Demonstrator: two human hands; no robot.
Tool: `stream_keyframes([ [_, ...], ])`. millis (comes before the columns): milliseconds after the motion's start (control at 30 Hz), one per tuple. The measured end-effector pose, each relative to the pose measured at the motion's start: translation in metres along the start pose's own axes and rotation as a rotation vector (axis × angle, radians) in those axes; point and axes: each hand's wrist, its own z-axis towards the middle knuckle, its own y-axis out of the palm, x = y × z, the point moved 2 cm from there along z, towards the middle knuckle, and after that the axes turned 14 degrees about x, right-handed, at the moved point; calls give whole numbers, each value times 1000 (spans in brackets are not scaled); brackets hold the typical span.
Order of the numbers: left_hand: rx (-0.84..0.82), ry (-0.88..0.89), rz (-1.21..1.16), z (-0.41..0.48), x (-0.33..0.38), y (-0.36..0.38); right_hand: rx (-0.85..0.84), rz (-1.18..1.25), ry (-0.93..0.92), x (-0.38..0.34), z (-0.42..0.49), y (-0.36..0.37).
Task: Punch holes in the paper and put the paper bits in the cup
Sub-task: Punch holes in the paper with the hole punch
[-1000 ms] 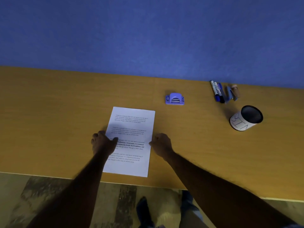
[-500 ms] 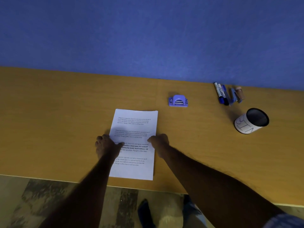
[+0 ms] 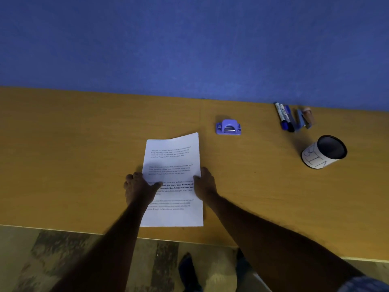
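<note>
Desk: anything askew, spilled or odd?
Only the paper: its far right corner is lifted off the desk, with the left hand and right hand gripping its side edges. The punch, cup and markers sit undisturbed. No spills or paper bits visible.

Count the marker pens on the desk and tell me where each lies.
2, side by side at the desk's far right edge by the wall: one marker, the other marker right of it. More may hide behind.

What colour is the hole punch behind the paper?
Light purple-blue, with a metal strip showing at its front. The hole punch shows in the head view, the only one here.
</note>
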Motion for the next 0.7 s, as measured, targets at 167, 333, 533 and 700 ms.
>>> stream_keyframes([
  [167,0,56,-37,-2,6,3,-66,167,54,12,14,-26],
  [333,-133,-45,-420,-3,26,6,-91,319,128,27,25,-56],
  [533,-414,-61,-758,-27,70,13,-98,405,179,39,38,-89],
  [700,-498,-91,-801,-38,92,26,-89,354,162,54,49,-112],
])
